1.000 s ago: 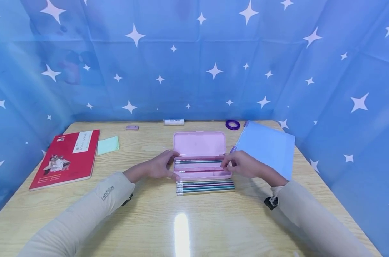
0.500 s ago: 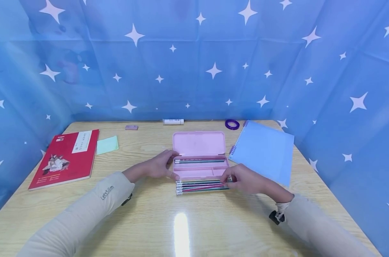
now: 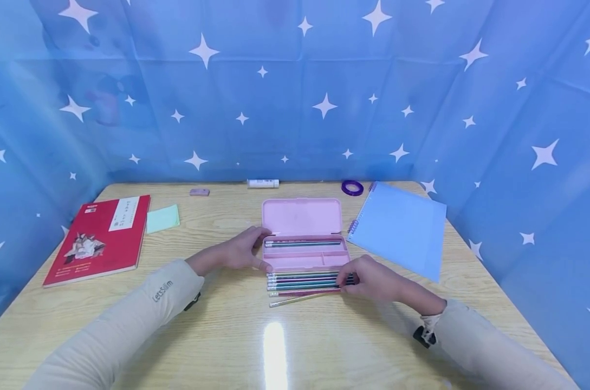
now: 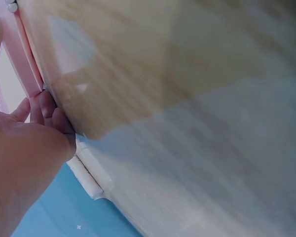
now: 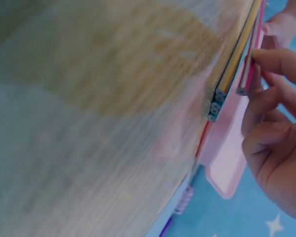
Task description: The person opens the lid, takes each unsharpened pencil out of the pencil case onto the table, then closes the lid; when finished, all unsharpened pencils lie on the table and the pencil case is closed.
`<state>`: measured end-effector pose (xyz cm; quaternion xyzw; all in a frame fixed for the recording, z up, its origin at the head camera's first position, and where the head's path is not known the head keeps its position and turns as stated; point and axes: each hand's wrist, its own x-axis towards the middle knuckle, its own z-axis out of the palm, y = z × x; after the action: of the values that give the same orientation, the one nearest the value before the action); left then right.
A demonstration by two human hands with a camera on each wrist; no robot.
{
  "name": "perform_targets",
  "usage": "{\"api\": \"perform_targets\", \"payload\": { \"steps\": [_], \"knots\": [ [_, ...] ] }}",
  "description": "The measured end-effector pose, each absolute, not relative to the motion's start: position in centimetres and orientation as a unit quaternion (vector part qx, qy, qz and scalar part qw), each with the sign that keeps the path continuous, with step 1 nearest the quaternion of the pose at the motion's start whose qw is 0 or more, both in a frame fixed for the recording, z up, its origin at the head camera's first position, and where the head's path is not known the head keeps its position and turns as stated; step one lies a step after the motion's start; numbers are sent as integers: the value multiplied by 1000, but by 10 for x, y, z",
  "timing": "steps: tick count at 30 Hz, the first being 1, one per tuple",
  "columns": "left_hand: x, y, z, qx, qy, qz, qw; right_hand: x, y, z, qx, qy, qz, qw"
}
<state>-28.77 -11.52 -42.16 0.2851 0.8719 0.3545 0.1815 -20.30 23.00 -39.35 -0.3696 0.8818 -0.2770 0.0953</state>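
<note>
An open pink pencil case (image 3: 302, 216) lies mid-table with one dark pencil (image 3: 299, 244) in its tray. My left hand (image 3: 241, 252) grips the case's left end, thumb on the front wall; the left wrist view shows the pink case edge (image 4: 27, 64) by my fingers (image 4: 44, 111). Several coloured pencils (image 3: 302, 280) lie in a row just in front of the case. My right hand (image 3: 368, 279) sits at their right ends and pinches a pink pencil (image 5: 247, 74). A yellowish pencil (image 3: 297, 299) lies askew nearest me.
A red book (image 3: 99, 238) and a green note pad (image 3: 163, 219) lie at the left. A blue spiral notebook (image 3: 399, 230) is at the right, with a purple tape ring (image 3: 352, 188), a glue stick (image 3: 263, 183) and an eraser (image 3: 199, 192) along the back edge.
My right hand has moved from the case's right end toward me onto the pencils' right ends. The nearest pencil has swung out of the row. My left hand has stayed put.
</note>
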Motion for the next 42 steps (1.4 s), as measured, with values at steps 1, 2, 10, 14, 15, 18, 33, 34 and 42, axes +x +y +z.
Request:
{"api": "perform_targets", "payload": {
  "steps": [1,2,10,14,15,18,33,34,42],
  "knots": [
    [-288,-115,-421,284,872,356,182,-203,229,-394,-367,884,-275,89],
    [-288,-115,-421,284,872,356,181,-203,228,-394,-367,886,-272,82],
    [-288,-116,-420,283,867,366,185,-203,224,-398,-348,908,-227,60],
    [-287,-116,-421,283,869,363,184,-202,223,-399,-341,913,-215,63],
    [-287,-116,-421,283,869,361,183,-202,224,-399,-339,913,-217,64],
    [-287,-115,-422,284,871,356,182,-200,226,-396,-335,909,-236,78],
    [-288,-114,-422,287,869,360,180,-204,245,-399,-318,906,-255,113],
    [-288,-115,-422,287,869,359,180,-204,245,-399,-318,907,-253,113],
    [-288,-114,-422,281,872,358,181,-203,241,-398,-315,914,-233,106]
  ]
}}
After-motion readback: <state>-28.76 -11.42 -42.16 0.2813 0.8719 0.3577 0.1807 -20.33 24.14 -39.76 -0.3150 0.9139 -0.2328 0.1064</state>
